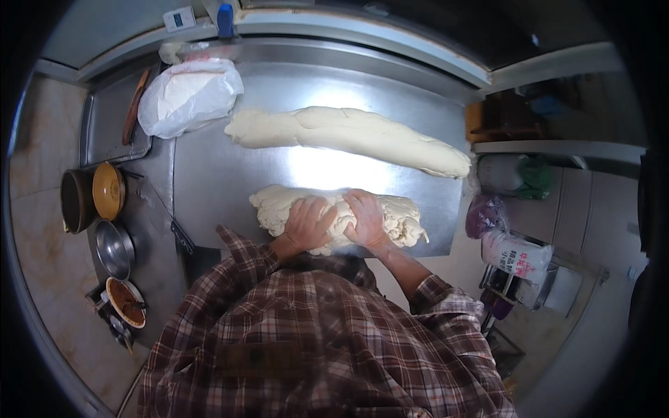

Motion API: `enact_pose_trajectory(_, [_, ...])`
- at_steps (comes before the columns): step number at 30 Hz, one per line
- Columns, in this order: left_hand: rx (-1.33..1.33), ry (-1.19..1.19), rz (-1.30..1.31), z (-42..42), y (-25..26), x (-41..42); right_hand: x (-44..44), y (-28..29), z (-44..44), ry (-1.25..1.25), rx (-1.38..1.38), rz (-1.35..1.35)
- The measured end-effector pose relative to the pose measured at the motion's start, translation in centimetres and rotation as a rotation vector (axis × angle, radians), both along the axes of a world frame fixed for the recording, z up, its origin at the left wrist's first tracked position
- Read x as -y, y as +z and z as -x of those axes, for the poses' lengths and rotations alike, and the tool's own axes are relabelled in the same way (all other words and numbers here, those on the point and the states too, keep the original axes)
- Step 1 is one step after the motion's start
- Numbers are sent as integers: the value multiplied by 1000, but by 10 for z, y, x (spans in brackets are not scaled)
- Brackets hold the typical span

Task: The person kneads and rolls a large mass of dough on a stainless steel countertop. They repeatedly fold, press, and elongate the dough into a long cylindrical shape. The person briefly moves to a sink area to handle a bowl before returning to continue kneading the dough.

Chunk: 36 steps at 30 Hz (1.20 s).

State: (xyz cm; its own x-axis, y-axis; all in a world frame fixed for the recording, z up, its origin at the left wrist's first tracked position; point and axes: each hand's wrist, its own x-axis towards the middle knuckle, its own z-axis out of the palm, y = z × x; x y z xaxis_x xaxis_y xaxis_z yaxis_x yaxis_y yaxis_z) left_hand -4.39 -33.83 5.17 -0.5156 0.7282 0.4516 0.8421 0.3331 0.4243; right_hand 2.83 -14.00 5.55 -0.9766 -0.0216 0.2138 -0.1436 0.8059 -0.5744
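Note:
A lumpy mass of dough (402, 214) lies on the stainless steel worktop (209, 183) along its near edge. My left hand (309, 222) presses down on the dough left of its middle, fingers pointing away from me. Just to the right, my right hand (366, 217) rests on the same dough, its thumb turned toward the left hand. Some dough bulges between and below the two hands. Farther back, a long smooth roll of dough (350, 130) stretches across the worktop, apart from the lumpy mass and touched by neither hand.
An open plastic bag of white powder (191, 96) stands back left, beside a metal tray (104, 125) with a wooden-handled tool (135, 107). At left are a knife (182, 237), a yellow bowl (108, 190), a steel bowl (114, 250) and a bowl of reddish-brown paste (125, 303). Bags (515, 256) stand at right.

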Motion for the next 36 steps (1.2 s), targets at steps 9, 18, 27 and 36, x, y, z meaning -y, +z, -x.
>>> enact_pose_trajectory(9, [430, -8, 263, 18, 63, -20, -19, 77, -7, 96, 298, -103])
enact_pose_trajectory(18, [520, -52, 477, 6, 51, -70, -41, 22, -30, -316, 352, -345])
enact_pose_trajectory(27, [434, -45, 295, 18, 37, -88, -63, -13, -12, -303, 177, -280])
enact_pose_trajectory(36, [319, 5, 252, 10, 26, -98, -94, -23, 11, -228, 349, -9])
